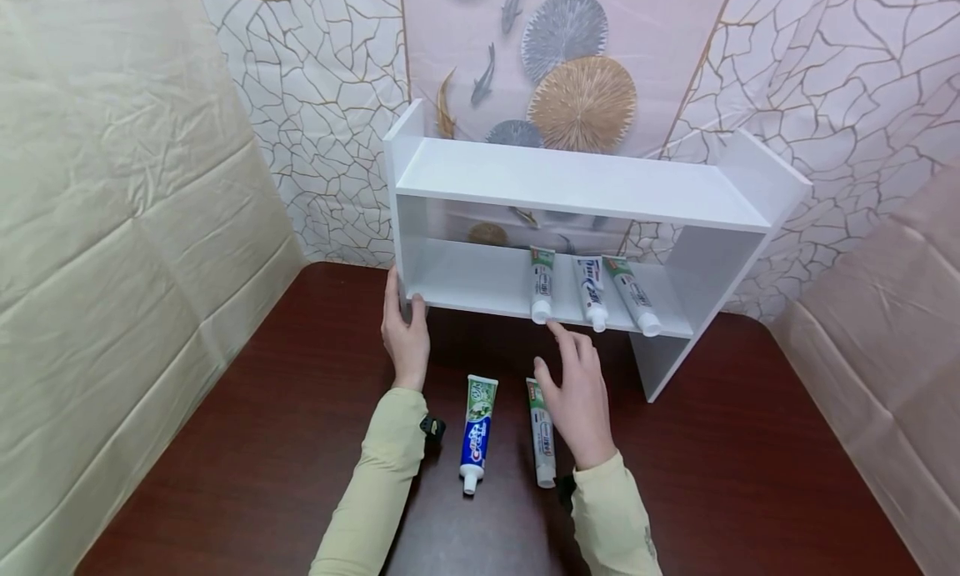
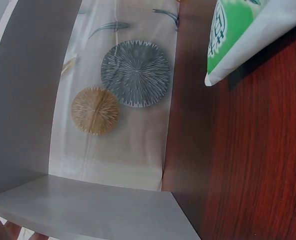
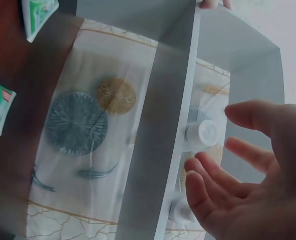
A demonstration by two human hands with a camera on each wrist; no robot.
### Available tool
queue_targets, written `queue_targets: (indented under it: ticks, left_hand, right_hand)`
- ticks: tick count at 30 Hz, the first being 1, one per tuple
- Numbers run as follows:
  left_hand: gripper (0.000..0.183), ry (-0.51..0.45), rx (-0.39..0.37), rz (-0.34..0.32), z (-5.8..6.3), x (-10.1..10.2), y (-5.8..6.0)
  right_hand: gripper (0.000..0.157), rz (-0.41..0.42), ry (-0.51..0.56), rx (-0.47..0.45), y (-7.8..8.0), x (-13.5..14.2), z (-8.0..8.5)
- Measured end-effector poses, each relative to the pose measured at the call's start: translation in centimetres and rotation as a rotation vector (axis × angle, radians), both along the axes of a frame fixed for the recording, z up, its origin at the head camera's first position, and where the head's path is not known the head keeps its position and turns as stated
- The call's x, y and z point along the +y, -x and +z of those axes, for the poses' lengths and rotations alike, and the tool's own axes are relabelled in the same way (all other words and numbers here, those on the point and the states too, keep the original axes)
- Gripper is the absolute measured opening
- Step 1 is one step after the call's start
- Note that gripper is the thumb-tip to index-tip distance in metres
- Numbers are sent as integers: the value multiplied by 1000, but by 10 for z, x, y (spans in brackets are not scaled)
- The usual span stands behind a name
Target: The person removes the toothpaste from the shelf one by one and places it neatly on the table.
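My left hand (image 1: 406,330) grips the lower left side of a white two-tier shelf (image 1: 555,176), thumb in front and fingers along the outer panel. My right hand (image 1: 579,393) is held up before the lower shelf board, fingers loosely spread. Its fingertips are close to the white cap (image 3: 203,133) of the leftmost toothpaste tube (image 1: 542,284) on that board. To the right lie a white-and-blue toothpaste tube (image 1: 590,288) and a green-and-grey one (image 1: 632,293), caps forward. On the table, a blue-and-green toothpaste tube (image 1: 477,430) and a green-and-grey tube (image 1: 542,434) lie between my forearms.
The dark red-brown wooden table (image 1: 247,443) carries the shelf near its back edge. Behind it hangs a patterned cloth (image 1: 510,76) with discs and fish. A cream cloth (image 1: 135,184) stands along the left side, with another pale cloth (image 1: 885,309) at the right.
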State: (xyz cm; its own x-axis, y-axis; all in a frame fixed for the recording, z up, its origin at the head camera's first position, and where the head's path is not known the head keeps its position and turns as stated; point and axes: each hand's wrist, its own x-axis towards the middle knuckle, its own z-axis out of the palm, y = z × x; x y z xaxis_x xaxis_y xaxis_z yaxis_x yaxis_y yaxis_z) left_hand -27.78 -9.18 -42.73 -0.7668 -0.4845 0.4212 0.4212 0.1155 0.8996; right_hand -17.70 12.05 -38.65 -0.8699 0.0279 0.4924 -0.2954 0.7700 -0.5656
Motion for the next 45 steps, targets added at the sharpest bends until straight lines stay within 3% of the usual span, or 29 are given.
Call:
queue_targets:
  ticks: [8, 15, 18, 27, 35, 45]
  left_hand:
    - [54, -20, -18, -26, 0, 0, 1]
    - [54, -36, -25, -63, 27, 4, -23]
    - [55, -41, -29, -76, 27, 4, -23]
    - [54, -35, -33, -63, 26, 4, -25]
    - [53, -16, -28, -36, 30, 6, -26]
    - [53, -6, -22, -34, 27, 6, -25]
  right_hand:
    - [56, 26, -30, -19, 15, -4, 7]
    - [62, 12, -82, -39, 31, -5, 13]
    - [63, 3, -134, -59, 40, -3, 17]
    - [56, -13, -254, 17, 50, -3, 17]
    - [37, -52, -200, 33, 53, -8, 19]
    - [28, -83, -176, 60, 57, -7, 16]
